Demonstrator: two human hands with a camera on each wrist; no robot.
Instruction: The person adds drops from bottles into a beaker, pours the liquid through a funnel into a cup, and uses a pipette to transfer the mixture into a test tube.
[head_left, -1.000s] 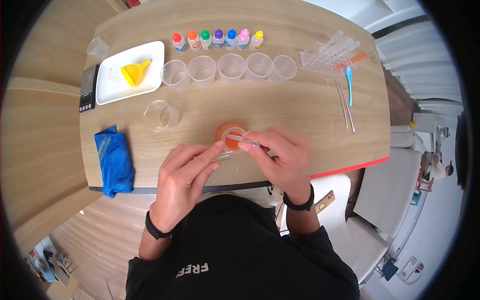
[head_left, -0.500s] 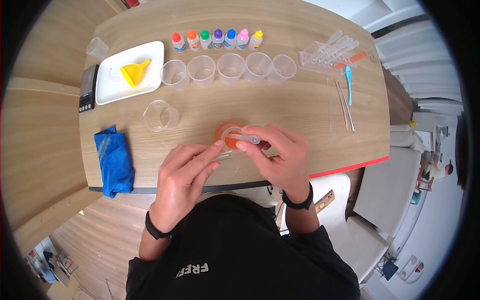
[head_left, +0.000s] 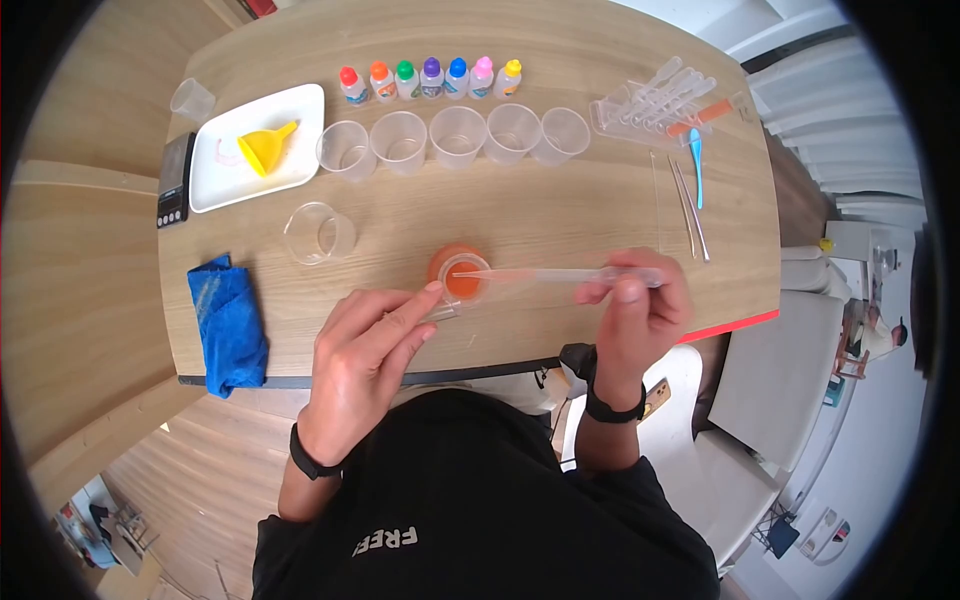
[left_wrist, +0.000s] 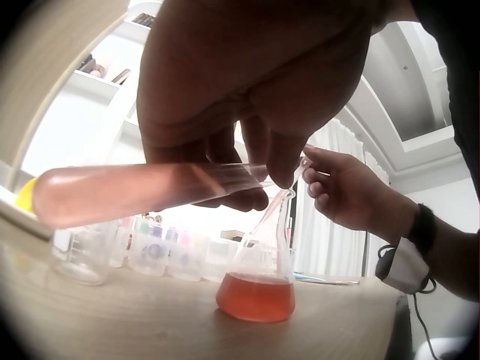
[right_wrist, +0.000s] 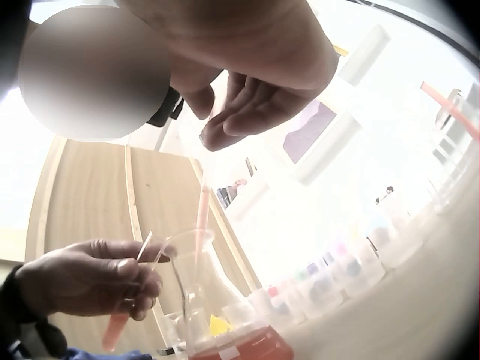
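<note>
An Erlenmeyer flask [left_wrist: 256, 298] with orange-red liquid stands on the table in front of the person. My right hand [head_left: 640, 310] pinches a clear plastic dropper [head_left: 560, 275] by its bulb end, raised above the flask. Pinkish liquid shows in the dropper's stem, and its lower end is inside the flask's neck in the right wrist view. My left hand [head_left: 360, 345] holds a test tube [left_wrist: 112, 196] of orange-red liquid, tilted nearly level, its mouth close beside the flask's neck. Left fingertips are right at the flask's rim.
Beyond the flask stand a beaker [head_left: 320, 234], a row of plastic cups [head_left: 458, 135] and several color-capped bottles [head_left: 431, 80]. Left are a blue cloth [head_left: 229, 325], a scale [head_left: 175, 180] and a tray [head_left: 210, 185] with a yellow funnel [head_left: 262, 150]. Right: a test tube rack [head_left: 625, 125], a blue spoon [head_left: 696, 165].
My right hand has moved up and to the right, drawing the dropper mostly out of the flask. The left hand stays in place at the flask's rim.
</note>
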